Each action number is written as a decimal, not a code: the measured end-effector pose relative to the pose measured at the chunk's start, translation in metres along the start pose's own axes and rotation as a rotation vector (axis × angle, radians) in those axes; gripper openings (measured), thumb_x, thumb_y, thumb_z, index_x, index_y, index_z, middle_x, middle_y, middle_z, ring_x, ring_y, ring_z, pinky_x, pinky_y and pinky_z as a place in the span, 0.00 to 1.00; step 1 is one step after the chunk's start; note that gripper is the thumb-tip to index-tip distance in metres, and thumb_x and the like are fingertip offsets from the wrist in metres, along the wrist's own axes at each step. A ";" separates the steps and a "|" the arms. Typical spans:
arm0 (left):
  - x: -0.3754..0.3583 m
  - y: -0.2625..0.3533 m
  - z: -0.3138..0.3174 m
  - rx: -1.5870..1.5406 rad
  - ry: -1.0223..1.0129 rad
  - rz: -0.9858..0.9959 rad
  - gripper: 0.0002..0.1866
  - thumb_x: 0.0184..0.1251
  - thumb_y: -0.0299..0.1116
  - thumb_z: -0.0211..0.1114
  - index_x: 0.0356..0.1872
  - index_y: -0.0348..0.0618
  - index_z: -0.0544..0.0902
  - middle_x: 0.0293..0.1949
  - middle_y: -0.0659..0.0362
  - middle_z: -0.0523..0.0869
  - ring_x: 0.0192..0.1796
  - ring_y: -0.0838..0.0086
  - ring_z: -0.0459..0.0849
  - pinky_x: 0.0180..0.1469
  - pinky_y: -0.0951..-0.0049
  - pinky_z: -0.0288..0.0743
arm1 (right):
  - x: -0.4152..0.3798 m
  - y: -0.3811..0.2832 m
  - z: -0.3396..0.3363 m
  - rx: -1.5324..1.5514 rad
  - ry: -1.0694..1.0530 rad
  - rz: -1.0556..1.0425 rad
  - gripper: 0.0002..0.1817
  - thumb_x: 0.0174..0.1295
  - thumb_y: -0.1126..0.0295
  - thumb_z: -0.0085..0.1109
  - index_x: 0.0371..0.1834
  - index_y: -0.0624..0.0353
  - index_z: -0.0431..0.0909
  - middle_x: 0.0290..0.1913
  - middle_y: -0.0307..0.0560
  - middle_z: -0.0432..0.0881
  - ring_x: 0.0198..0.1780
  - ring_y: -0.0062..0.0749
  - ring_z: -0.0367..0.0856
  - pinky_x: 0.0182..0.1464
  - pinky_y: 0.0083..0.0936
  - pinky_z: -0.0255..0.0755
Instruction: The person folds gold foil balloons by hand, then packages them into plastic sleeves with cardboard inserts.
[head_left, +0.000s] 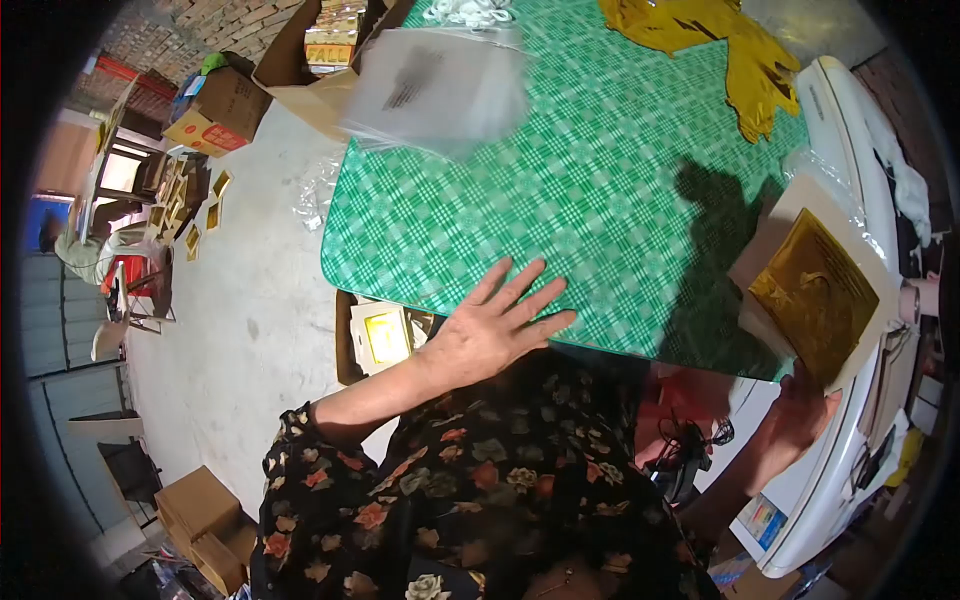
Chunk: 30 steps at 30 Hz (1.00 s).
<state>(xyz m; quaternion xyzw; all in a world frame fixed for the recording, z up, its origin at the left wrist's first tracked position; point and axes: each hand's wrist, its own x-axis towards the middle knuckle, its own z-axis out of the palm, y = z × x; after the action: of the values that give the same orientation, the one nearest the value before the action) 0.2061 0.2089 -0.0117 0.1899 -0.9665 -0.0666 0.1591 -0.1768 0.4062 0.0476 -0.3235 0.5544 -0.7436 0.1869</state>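
My left hand (pixel 495 325) lies spread on the near edge of the green checked tablecloth (pixel 500 220), with nothing in it. At the right, my right hand (pixel 800 410) is closed on the lower corner of a pale card with a gold foil sheet (pixel 820 295) on it. Its fingers are partly in shadow. At the far left of the table lies a stack of clear plastic bags (pixel 440 90), slightly blurred. Crumpled gold foil (pixel 745 70) rests at the far right of the table.
An open box of packets (pixel 300 95) stands beyond the table's left corner. Below the near edge is a box with framed gold cards (pixel 385 335). A white machine (pixel 845 110) borders the right side. A seated person (pixel 85 255) is far left; cables (pixel 690 445) hang below.
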 end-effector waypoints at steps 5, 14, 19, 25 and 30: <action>-0.004 -0.041 -0.030 -0.092 0.317 0.031 0.06 0.63 0.26 0.69 0.39 0.44 0.84 0.49 0.60 0.90 0.53 0.63 0.90 0.49 0.69 0.87 | 0.015 0.011 0.020 0.043 0.148 0.002 0.26 0.79 0.62 0.47 0.74 0.65 0.65 0.62 0.58 0.80 0.49 0.42 0.82 0.56 0.36 0.77; 0.049 -0.164 -0.188 0.590 0.785 -0.204 0.15 0.64 0.26 0.69 0.52 0.46 0.86 0.51 0.60 0.91 0.61 0.62 0.86 0.60 0.58 0.76 | 0.017 -0.002 0.080 -0.124 0.183 0.058 0.20 0.73 0.71 0.53 0.65 0.70 0.73 0.50 0.56 0.84 0.46 0.39 0.83 0.47 0.32 0.80; 0.068 -0.215 -0.149 0.471 0.389 -0.280 0.11 0.66 0.32 0.68 0.48 0.45 0.87 0.47 0.57 0.90 0.54 0.62 0.87 0.59 0.59 0.79 | 0.006 0.011 0.076 -0.120 -0.031 0.176 0.20 0.75 0.65 0.53 0.66 0.62 0.73 0.55 0.48 0.82 0.52 0.33 0.81 0.55 0.28 0.76; 0.070 -0.224 -0.060 0.148 -0.344 -0.848 0.62 0.53 0.85 0.57 0.85 0.62 0.52 0.86 0.52 0.44 0.86 0.43 0.37 0.79 0.26 0.32 | -0.018 0.050 0.087 0.087 0.021 0.351 0.16 0.67 0.81 0.52 0.58 0.66 0.76 0.53 0.49 0.79 0.42 0.32 0.82 0.33 0.27 0.82; 0.073 -0.229 -0.055 0.125 -0.333 -0.839 0.64 0.51 0.88 0.53 0.85 0.60 0.52 0.86 0.48 0.44 0.85 0.38 0.36 0.79 0.25 0.30 | -0.022 0.045 0.109 -0.224 -0.157 0.167 0.15 0.57 0.88 0.59 0.47 0.67 0.77 0.56 0.53 0.78 0.41 0.34 0.83 0.36 0.28 0.82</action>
<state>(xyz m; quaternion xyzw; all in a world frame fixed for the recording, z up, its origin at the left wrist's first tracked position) 0.2398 -0.0338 0.0172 0.5608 -0.8207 -0.0966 -0.0512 -0.0896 0.3298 0.0183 -0.3521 0.6427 -0.6314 0.2536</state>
